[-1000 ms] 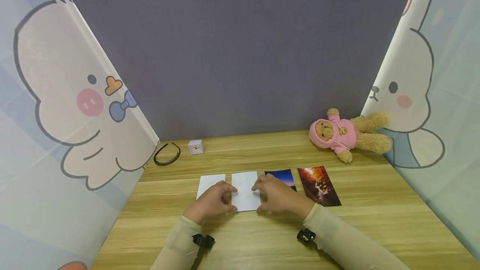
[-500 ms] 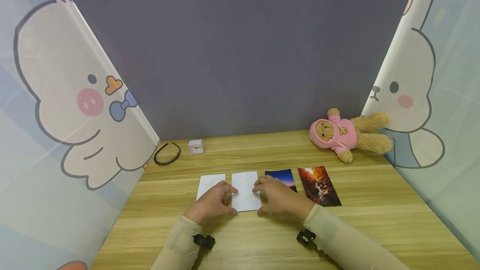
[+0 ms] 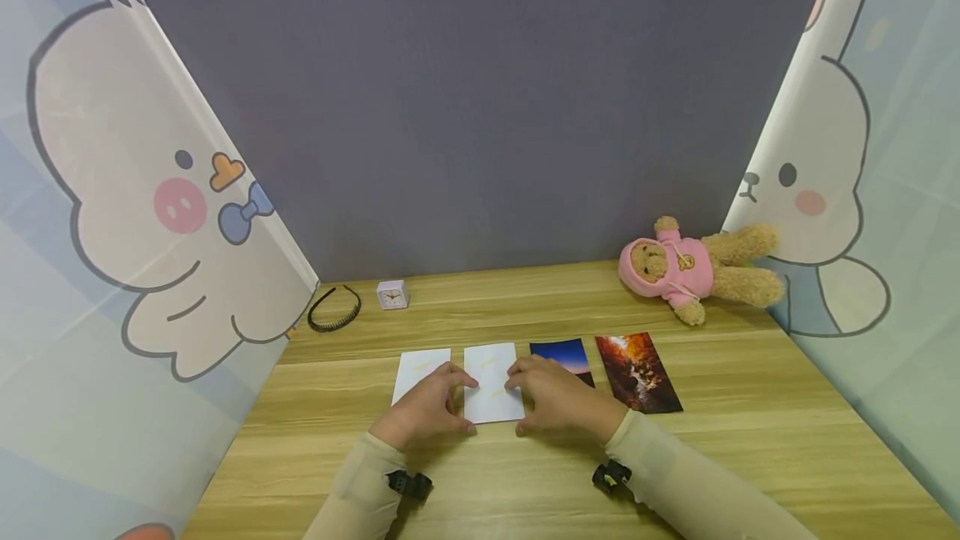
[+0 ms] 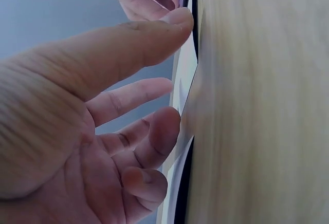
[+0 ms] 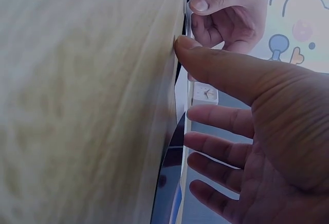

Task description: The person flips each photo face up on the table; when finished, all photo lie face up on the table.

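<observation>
1. Your left hand (image 3: 429, 407), at lower centre of the frame, is open, its thumb and forefinger spread apart at the left edge of the middle white card (image 3: 493, 390).
2. Your right hand (image 3: 562, 400) is likewise open, thumb and forefinger apart along that card's right side. Whether each fingertip makes contact, you cannot tell from these views.
3. The middle white card lies on the counter (image 3: 510, 482) at lower centre of the frame, between your hands.
4. Against one second ago, that card sits very slightly further right in the frame; both your thumbs sit a little lower.
5. The left white card (image 3: 420, 369) is partly hidden by your left hand, the blue picture (image 3: 564, 355) by your right. Right of the latter lies the autumn-coloured picture (image 3: 639, 373).
6. Unchanged: headband (image 3: 335, 327) and small clock (image 3: 392, 296), left of centre in the frame; teddy bear (image 3: 693, 272) in pink, right of centre.
</observation>
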Demonstrator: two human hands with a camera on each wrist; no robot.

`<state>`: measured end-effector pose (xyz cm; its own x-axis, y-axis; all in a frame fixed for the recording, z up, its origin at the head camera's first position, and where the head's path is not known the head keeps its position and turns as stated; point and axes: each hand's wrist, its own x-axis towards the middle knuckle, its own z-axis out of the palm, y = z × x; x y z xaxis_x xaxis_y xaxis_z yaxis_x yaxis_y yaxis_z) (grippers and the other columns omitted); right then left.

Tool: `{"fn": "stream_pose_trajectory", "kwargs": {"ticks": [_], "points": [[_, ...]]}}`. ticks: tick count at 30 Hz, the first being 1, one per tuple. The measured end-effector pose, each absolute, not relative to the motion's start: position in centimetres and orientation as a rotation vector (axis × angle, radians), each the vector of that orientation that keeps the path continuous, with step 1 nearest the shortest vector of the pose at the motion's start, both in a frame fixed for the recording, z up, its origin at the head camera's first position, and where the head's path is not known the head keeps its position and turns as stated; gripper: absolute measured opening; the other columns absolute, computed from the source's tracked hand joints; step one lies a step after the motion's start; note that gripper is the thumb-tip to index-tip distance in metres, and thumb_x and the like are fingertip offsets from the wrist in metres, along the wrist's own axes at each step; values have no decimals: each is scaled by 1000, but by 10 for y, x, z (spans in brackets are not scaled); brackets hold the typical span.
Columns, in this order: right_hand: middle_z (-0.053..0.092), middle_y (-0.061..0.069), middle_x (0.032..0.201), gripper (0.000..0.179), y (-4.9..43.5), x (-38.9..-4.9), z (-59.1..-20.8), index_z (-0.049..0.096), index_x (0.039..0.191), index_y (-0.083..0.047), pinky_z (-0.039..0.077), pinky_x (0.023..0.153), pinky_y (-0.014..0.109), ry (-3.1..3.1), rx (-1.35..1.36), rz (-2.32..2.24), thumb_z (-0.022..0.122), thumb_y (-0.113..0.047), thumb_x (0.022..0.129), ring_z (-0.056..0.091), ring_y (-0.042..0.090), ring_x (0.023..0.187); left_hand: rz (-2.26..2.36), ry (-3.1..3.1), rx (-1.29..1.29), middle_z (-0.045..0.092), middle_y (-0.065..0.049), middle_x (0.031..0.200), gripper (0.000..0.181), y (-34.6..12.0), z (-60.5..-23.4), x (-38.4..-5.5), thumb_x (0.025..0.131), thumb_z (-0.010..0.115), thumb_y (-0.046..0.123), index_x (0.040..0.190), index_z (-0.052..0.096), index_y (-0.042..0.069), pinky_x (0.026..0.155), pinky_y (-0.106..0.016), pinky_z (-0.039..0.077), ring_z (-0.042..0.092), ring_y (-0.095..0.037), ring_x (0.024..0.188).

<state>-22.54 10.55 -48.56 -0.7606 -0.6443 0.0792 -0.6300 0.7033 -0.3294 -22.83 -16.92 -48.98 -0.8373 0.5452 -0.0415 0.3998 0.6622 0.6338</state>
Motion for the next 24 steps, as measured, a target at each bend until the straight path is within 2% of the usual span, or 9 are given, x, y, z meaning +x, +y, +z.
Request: {"fn": "stream_pose_trajectory", "kwargs": {"ticks": [14, 24], "points": [[63, 6, 135, 60, 106, -224, -486, 76, 123, -14, 45, 107, 53, 2853, -1061, -513, 96, -42, 74, 54, 25, 126, 892, 2679, 800, 52, -5, 139, 64, -167, -494, -229, 76, 97, 23, 132, 69, 9, 67, -24, 53, 56, -6, 70], [63, 5, 134, 54, 106, -223, -485, 77, 120, -14, 45, 106, 53, 2856, -1066, -520, 95, -41, 76, 54, 24, 124, 871, 2683, 816, 51, -7, 140, 66, -165, -493, -227, 75, 98, 29, 131, 70, 8, 68, -24, 53, 56, -6, 71]]}}
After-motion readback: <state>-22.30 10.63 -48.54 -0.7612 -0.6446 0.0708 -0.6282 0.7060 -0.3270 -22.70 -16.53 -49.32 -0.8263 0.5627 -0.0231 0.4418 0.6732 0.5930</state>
